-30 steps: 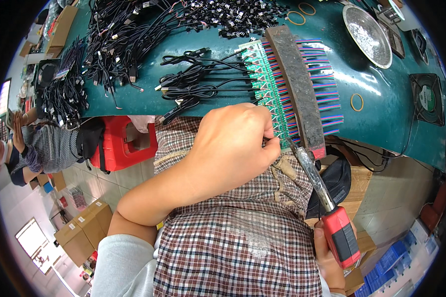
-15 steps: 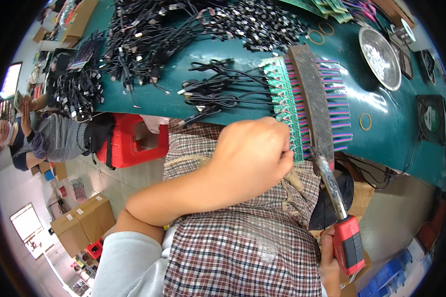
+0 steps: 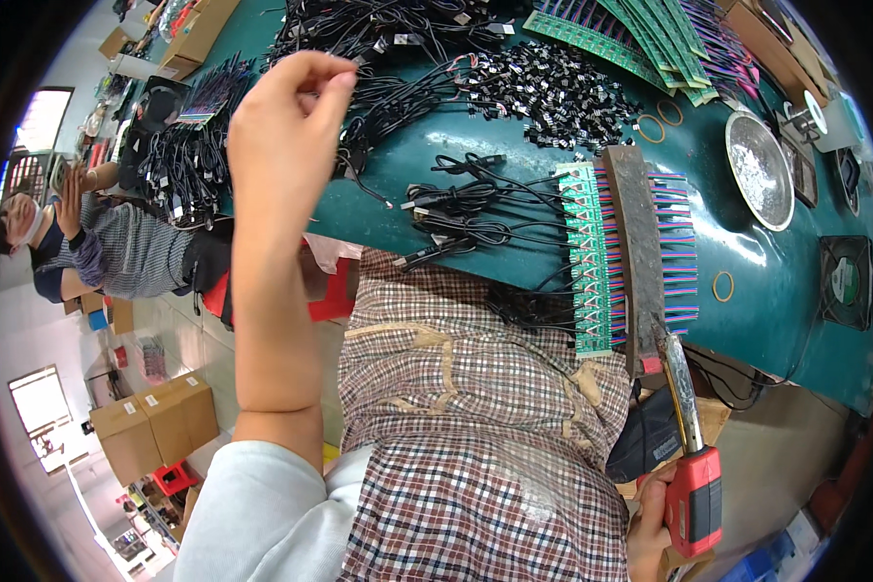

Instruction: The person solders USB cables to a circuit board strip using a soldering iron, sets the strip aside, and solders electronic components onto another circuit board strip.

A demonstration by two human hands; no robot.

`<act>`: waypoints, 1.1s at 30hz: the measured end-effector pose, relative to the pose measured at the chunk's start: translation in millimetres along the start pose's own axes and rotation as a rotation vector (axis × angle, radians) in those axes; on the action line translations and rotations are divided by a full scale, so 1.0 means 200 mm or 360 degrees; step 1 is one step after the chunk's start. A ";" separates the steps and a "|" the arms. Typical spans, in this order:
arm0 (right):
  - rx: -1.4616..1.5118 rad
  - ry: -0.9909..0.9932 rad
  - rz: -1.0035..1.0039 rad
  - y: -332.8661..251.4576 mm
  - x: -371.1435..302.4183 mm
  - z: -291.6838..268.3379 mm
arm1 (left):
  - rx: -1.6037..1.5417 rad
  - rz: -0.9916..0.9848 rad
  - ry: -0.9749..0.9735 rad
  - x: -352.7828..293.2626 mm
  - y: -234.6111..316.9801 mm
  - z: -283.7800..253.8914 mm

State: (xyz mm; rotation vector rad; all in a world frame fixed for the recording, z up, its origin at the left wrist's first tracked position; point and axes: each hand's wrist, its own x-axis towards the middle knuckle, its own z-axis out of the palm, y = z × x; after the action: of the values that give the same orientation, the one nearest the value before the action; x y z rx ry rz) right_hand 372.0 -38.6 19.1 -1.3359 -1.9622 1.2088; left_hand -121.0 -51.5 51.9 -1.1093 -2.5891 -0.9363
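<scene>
My left hand is raised over the left part of the bench, in front of a heap of black cables. Its fingers are curled, thumb and forefinger tips close together, and nothing shows between them. At the lower right, my right hand grips a soldering gun with a red and black handle. The gun's metal tip points up at the near end of a dark heavy bar. This bar lies across thin coloured wires beside a green circuit board strip. Several black cables run from the strip's left edge.
Small black connectors lie piled at the back, near stacked green boards. A metal bowl of silvery bits, a rubber band and a small black fan occupy the right side. Another person sits at the left.
My left hand has left the circuit board strip and moved up and left toward the cable heap. The soldering gun stays in my right hand near the bar. The whole view has shifted slightly.
</scene>
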 end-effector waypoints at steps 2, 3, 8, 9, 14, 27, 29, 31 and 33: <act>0.0083 0.0013 0.0022 -0.07 0.02 0.02 | -0.0078 -0.0135 -0.0235 -0.01 -0.09 -0.12; 0.0145 0.0031 0.0032 -0.07 0.01 0.03 | -0.0067 -0.0128 -0.0225 -0.04 -0.12 -0.16; 0.0276 0.0258 0.0143 -0.18 0.05 0.16 | -0.0024 0.0450 -0.0567 -0.18 -0.13 -0.16; 0.0270 0.0251 0.0135 -0.16 0.05 0.14 | 0.0028 0.0662 -0.0509 -0.19 -0.12 -0.16; 0.0342 -0.0020 -0.0044 -0.09 0.04 0.08 | -0.0619 0.0292 -0.0150 -0.17 -0.15 -0.08; 0.0622 0.0049 0.0052 -0.21 0.14 0.17 | -0.0916 0.0366 -0.0361 -0.23 0.35 -0.12; 0.0756 0.0098 0.0134 -0.25 0.20 0.21 | -0.1064 0.0326 -0.1055 -0.37 0.46 -0.07; 0.0764 0.0108 0.0113 -0.28 0.27 0.27 | -0.1367 -0.0271 -0.1572 -0.50 0.50 -0.01; 0.0776 0.0109 0.0089 -0.32 0.34 0.32 | -0.1517 -0.0272 -0.1606 -0.58 0.50 0.04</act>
State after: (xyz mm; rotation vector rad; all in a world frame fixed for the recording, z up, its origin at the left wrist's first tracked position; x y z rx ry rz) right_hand 264.1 -11.3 35.7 -1.1605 -1.4595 1.5225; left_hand 32.5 -63.4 49.9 -1.9998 -2.9788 -2.2741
